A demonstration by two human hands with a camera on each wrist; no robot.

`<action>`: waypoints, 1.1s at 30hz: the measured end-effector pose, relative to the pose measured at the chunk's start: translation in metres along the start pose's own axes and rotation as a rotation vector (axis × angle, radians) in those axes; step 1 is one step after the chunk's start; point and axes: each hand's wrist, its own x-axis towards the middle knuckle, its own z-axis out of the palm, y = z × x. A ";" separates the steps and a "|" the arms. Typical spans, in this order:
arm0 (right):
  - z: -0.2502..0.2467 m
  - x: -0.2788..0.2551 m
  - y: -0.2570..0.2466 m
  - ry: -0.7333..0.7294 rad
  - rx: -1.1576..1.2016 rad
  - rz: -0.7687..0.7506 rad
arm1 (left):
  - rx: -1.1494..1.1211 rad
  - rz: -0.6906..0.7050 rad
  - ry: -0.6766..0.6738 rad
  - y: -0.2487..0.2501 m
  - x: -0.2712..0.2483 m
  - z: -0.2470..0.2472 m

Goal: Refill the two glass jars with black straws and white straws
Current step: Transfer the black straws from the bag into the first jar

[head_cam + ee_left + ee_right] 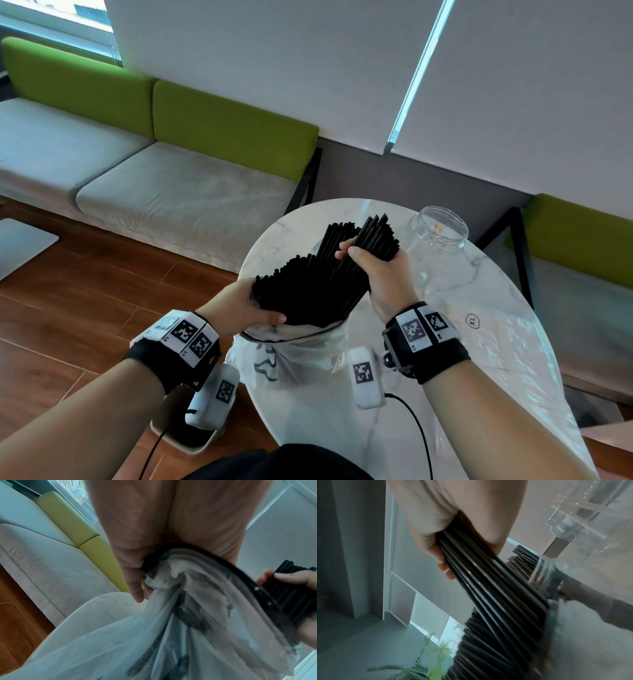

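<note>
Black straws [308, 294] bunch clenched in right grip [380, 274]; left grip [239, 308] pinching plastic bag [294, 356] rim; bag print blurred, sticker [473, 321] reads "XL".

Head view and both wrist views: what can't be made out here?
- White straws: in no view.
- Second jar: head view, mostly hidden behind the black straws and right hand.
- Plastic bag contents: hidden by its own film, all views.
- Empty jar: blurred and cut off in right wrist view.
</note>
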 end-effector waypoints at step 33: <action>-0.049 0.053 -0.028 0.279 0.329 -0.201 | -0.013 -0.044 -0.012 0.006 0.002 -0.006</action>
